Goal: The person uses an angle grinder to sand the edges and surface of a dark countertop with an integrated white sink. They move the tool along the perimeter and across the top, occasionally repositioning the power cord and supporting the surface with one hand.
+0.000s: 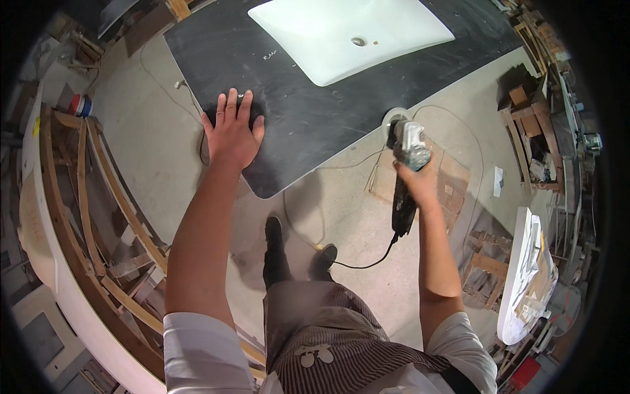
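My left hand (pixel 233 134) lies flat with fingers spread on the near left corner of a dark countertop (pixel 295 118). In my right hand (pixel 421 180) is an angle grinder (pixel 408 148), gripped round its body. The grinder's pale round disc (pixel 395 118) meets the countertop's near edge, right of the middle; whether it touches or just overlaps the edge I cannot tell. A white rectangular basin (pixel 354 39) with a drain hole sits on the far part of the countertop.
A black cord (pixel 367 266) hangs from the grinder near my shoes (pixel 323 257). Flattened cardboard (pixel 453 177) lies on the floor at right. A long wooden frame (pixel 98 190) with a pale curved panel stands left; wooden crates (pixel 538 131) and a white slab (pixel 518 282) stand right.
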{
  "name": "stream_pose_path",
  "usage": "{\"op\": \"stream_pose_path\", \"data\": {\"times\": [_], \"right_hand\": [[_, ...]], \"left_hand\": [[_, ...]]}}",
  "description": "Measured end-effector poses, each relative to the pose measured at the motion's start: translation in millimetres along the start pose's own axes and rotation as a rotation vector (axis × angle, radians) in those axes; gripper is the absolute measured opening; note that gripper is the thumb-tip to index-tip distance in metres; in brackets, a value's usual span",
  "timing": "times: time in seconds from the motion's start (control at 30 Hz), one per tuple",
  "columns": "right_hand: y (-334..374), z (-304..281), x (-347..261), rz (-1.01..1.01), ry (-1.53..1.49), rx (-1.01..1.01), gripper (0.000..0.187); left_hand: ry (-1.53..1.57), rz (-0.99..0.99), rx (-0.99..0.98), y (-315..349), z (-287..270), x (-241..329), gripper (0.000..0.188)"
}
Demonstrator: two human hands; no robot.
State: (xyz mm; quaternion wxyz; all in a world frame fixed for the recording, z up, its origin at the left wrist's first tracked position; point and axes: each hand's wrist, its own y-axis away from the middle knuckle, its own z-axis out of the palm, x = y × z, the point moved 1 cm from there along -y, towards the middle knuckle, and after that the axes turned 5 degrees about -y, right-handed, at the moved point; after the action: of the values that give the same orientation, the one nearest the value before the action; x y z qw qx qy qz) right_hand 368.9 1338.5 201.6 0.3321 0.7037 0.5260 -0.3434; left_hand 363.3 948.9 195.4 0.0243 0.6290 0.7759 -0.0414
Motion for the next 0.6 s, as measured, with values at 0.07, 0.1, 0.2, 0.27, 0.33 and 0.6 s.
{"op": "stream_pose_path", "data": {"times": [0.07,0.1,0.2,0.27,0.33,0.6], "right_hand": [[-27.9,-10.7,-3.1,0.030,-0.059,-0.075,0.076],[-34.4,-14.9,-4.4,0.076,-0.052,-0.130,0.076],[-14.3,-10.2,-3.3,-0.038,-0.015,0.114,0.075],[21.1,2.9,-3.3,-0.089,-0.100,0.004,0.077],[68.8,22.8,-6.9,-0.103,-0.043,-0.241,0.081],[147.8,70.6,-42.3,-0.329,0.167,-0.588,0.079]], "left_hand": [[-0.006,0.003,0.007,0.2,-0.2,-0.4,0.060],[-0.011,0.006,0.010,0.6,-0.3,-0.5,0.060],[-0.008,0.012,0.013,0.3,-0.7,-0.4,0.059],[-0.003,0.004,0.011,1.7,-0.5,-0.9,0.059],[-0.005,0.011,0.014,0.7,-0.8,-1.4,0.059],[0.048,0.003,-0.034,-0.1,-2.5,-1.9,0.062]]}}
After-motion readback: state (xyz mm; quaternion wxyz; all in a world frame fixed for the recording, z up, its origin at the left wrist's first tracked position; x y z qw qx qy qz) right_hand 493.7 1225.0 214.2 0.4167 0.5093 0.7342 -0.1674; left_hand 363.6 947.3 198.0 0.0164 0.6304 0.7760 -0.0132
